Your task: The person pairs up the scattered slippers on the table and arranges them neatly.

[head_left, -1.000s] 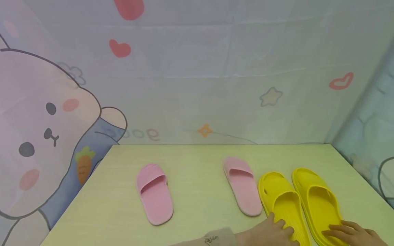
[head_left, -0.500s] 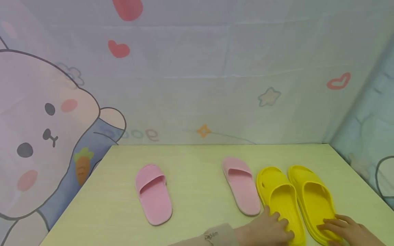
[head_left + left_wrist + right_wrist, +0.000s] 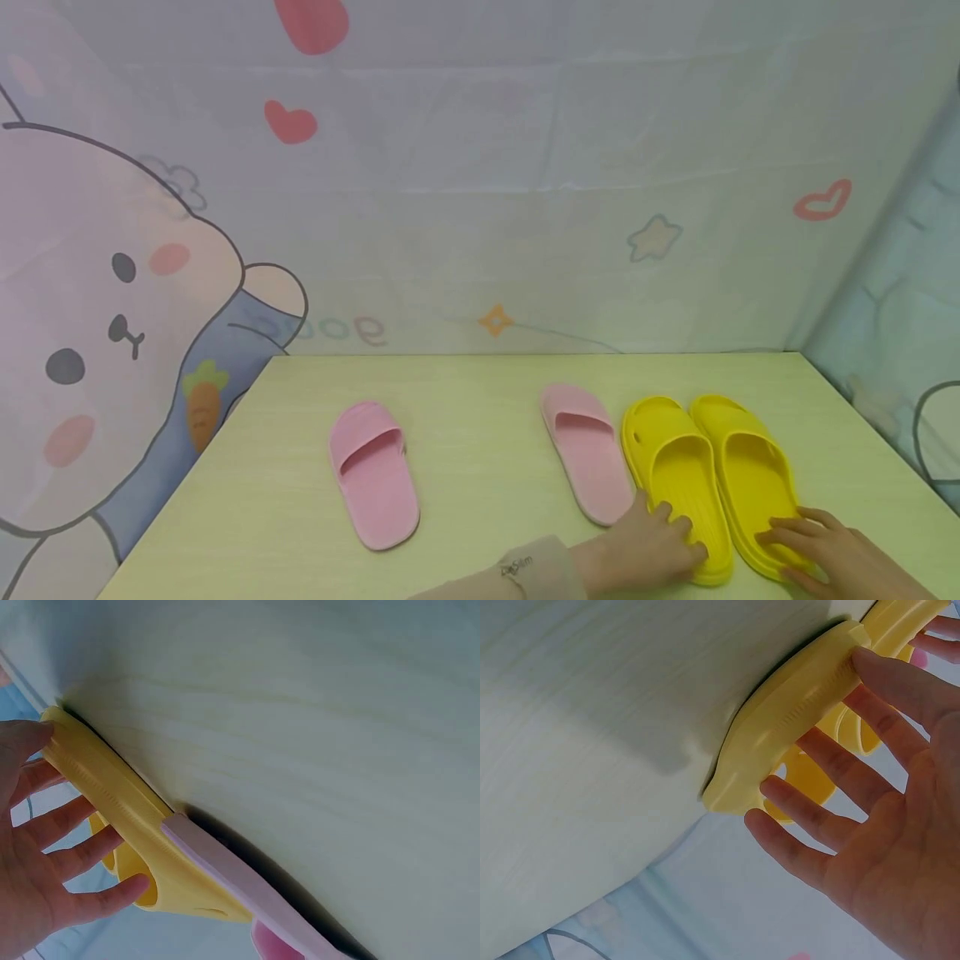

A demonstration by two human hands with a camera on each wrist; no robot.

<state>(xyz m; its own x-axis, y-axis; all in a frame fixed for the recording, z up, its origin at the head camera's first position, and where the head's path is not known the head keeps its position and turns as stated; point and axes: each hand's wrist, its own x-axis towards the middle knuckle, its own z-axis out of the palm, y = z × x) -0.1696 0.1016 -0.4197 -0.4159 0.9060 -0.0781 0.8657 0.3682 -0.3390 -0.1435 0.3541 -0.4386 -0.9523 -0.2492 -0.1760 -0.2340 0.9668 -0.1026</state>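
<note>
Two yellow slippers lie side by side at the right of the table, toes pointing away. My left hand [image 3: 648, 546] holds the left yellow slipper [image 3: 678, 483] by its heel, fingers over the rim onto the insole; the left wrist view shows the thumb [image 3: 34, 735] at the heel's outer side. My right hand [image 3: 832, 550] holds the right yellow slipper [image 3: 750, 467] likewise, fingertips on its insole and thumb [image 3: 900, 679] on the heel edge. A pink slipper [image 3: 592, 467] lies directly left of the yellow pair, close against it.
Another pink slipper [image 3: 378, 492] lies apart on the table's left half. The pale wooden table [image 3: 465, 467] meets a printed cloth backdrop [image 3: 450, 208] behind, and a cloth wall [image 3: 900, 317] stands along the right.
Both hands have moved the yellow slippers forward and left, closer together and nearer the pink slipper beside them. Their heels now show more fully. The pink slippers stay put.
</note>
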